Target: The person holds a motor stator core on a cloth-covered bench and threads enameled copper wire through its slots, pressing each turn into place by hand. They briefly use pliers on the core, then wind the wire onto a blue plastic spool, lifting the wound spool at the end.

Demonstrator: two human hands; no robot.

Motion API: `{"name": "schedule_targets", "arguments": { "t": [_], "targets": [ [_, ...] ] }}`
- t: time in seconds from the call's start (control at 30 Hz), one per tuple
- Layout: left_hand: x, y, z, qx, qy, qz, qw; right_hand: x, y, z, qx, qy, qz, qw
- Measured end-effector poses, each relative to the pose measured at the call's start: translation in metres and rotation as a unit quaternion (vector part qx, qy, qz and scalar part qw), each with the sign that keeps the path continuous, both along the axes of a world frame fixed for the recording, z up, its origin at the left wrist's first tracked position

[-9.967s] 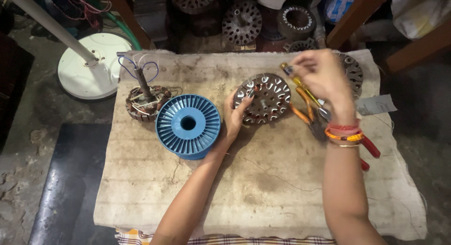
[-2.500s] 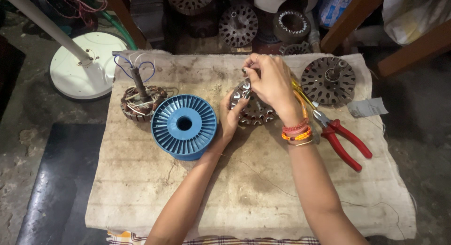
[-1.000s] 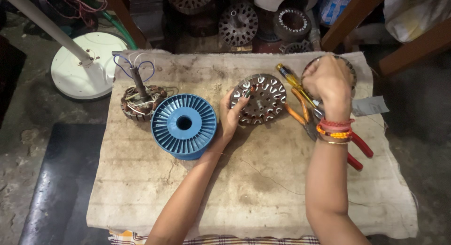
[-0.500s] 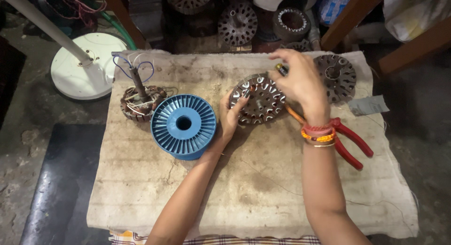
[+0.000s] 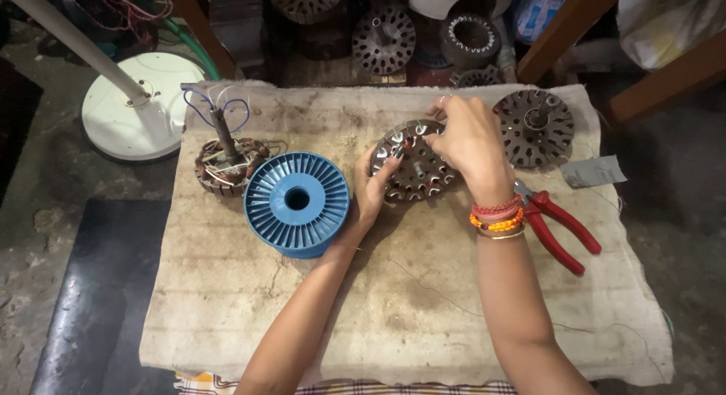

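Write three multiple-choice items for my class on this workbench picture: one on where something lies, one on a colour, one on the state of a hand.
1. Where does the round ribbed plastic spool sit?
A. Between the wound copper-wire motor core and the slotted metal stator disc in the hands
B. On the floor
C. On top of the pliers

2. What colour are the handles of the pliers?
A. Green
B. Red
C. Black

3. What is the left hand doing?
A. Resting flat on the cloth-covered table
B. Gripping the pliers
C. Holding the edge of the stator disc while the right hand works on top of it

Answers:
1 A, the spool stands on the cloth between those two parts.
2 B, both handles show red.
3 C, its fingers curl on the disc's left rim.
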State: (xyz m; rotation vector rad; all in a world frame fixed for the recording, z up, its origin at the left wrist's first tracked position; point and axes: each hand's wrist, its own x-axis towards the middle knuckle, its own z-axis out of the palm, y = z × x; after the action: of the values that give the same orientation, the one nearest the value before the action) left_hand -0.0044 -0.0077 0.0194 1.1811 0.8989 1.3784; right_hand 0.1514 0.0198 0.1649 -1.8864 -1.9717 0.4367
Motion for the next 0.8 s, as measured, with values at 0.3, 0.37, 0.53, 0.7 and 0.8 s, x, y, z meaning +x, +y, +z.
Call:
{"name": "schedule_targets", "arguments": {
  "t": [0.3,0.37,0.53,0.7,0.8],
  "targets": [
    [0.0,-0.001,0.003,0.009,-0.013,0.0,1.0,0.004,0.005,-0.01,0.03,-0.018,-0.011,0.999],
    [0.0,-0.001,0.002,0.005,-0.012,0.002,1.0,0.005,0.005,-0.011,0.04,-0.014,-0.009,0.999],
    [0.0,-0.001,0.003,-0.002,-0.013,0.0,1.0,0.006,0.006,-0.012,0.042,-0.001,-0.004,0.999],
    [0.0,-0.002,0.006,0.009,-0.016,-0.003,1.0,0.004,0.007,-0.013,0.038,0.014,0.002,0.999],
    [0.0,-0.002,0.006,0.026,-0.005,-0.003,1.0,0.005,0.009,-0.014,0.05,0.03,0.013,0.998]
  ]
}}
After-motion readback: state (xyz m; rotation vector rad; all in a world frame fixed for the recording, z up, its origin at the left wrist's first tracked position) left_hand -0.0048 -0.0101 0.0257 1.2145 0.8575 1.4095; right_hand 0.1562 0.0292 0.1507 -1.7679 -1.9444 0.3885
